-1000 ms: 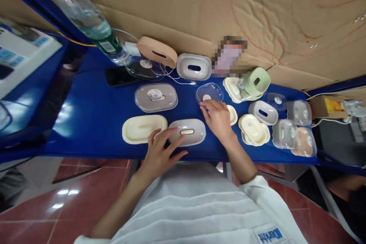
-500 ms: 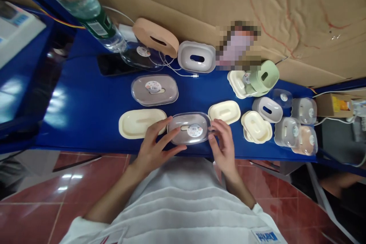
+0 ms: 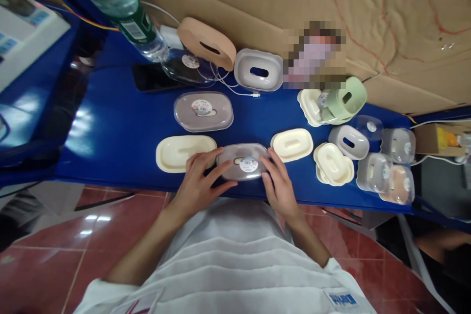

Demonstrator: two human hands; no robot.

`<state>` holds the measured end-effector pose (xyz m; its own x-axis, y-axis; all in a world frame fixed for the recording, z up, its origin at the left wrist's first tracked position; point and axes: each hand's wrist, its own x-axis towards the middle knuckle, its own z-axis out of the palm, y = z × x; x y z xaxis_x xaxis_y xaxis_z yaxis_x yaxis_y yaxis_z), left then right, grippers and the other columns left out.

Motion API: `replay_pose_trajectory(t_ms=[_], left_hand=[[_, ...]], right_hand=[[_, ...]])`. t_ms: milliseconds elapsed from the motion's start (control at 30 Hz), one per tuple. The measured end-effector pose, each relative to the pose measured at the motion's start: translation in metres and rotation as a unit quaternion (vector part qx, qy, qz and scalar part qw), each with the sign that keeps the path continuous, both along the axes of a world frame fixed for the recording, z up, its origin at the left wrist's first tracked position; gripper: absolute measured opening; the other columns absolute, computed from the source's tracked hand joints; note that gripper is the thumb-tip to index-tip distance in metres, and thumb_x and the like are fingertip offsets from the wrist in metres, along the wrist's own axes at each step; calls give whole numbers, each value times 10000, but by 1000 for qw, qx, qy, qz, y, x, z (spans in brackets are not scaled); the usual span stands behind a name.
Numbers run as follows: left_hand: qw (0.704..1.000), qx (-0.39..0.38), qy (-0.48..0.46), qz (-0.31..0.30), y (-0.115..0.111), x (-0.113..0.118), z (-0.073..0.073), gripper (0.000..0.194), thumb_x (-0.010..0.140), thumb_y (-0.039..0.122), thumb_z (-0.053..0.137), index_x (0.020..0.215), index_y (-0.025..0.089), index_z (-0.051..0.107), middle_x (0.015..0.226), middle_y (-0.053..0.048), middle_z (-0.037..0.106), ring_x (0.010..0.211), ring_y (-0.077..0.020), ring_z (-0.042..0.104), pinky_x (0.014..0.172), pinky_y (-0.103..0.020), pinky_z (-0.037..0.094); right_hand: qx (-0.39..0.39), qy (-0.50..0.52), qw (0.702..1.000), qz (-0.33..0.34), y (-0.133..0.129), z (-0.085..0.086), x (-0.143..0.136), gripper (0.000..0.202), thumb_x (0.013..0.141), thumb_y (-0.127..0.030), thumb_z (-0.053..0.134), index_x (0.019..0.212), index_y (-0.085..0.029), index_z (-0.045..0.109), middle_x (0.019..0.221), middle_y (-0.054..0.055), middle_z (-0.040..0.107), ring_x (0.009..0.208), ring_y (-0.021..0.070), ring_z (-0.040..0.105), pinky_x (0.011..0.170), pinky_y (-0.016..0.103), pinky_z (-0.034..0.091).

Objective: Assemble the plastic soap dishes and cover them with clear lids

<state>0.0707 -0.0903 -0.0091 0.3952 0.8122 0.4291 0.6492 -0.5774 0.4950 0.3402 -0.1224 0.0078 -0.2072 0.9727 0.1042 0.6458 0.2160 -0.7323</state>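
Note:
A grey oval plastic box with a clear lid and a round label (image 3: 243,163) lies on the blue table before me. Over its left end rests my left hand (image 3: 200,179), fingers spread, one fingertip on the lid and the thumb by the front edge. Fingertips of my right hand (image 3: 280,184) touch the lid's right end, with the fingers apart. A cream oval tray-like piece (image 3: 176,154) lies left of the box, partly behind my left fingers. On the right is a smaller cream piece (image 3: 292,144). Behind them sits another grey lidded box (image 3: 203,112).
Along the back stand a water bottle (image 3: 134,29), a peach slotted cover (image 3: 208,41), a grey slotted cover (image 3: 258,71) and a green container (image 3: 348,100). A dark phone (image 3: 150,77) and white cable lie there. Several lidded boxes (image 3: 375,172) and stacked cream pieces (image 3: 334,164) crowd the right.
My right hand has moved left, its fingertips now lying on the lid's right end. My left hand stays over the left end. The whole view has shifted slightly.

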Motion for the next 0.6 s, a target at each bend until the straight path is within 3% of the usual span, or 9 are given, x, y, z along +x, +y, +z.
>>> replay_pose_trajectory(t_ms=[200,367,467,600], left_hand=[[1000,-6,0,-13,3,-1,-5,566,929,371,843,1432,285,597,1537,-197,590,1366,-348,636,1097,-530,538],[997,12,80,-1,1,-4,-2,539,972,386,795,1452,268,579,1591,-223,577,1410,-364,626,1216,-627,401],[993,4,121,14,2,-24,-3,583,990,393,769,1514,256,552,1551,-205,628,1421,-376,617,1233,-620,368],[987,24,130,91,-2,-64,-7,528,1001,335,752,1495,256,584,1476,-163,694,1375,-353,654,1218,-560,387]], right_hand=[[11,6,1000,9,0,-6,1,565,1145,-236,459,1684,-399,412,1793,17,334,1639,240,378,1340,445,397],[1,-32,999,17,-2,-15,0,631,1122,-338,555,1715,-385,343,1823,49,248,1662,288,323,1307,496,446],[20,-65,997,30,-1,-20,-2,688,1092,-353,625,1717,-373,338,1805,92,290,1648,312,356,1282,525,477],[46,-94,994,-3,4,-16,-8,644,1106,-331,585,1707,-345,355,1759,124,380,1615,305,423,1253,520,511]])
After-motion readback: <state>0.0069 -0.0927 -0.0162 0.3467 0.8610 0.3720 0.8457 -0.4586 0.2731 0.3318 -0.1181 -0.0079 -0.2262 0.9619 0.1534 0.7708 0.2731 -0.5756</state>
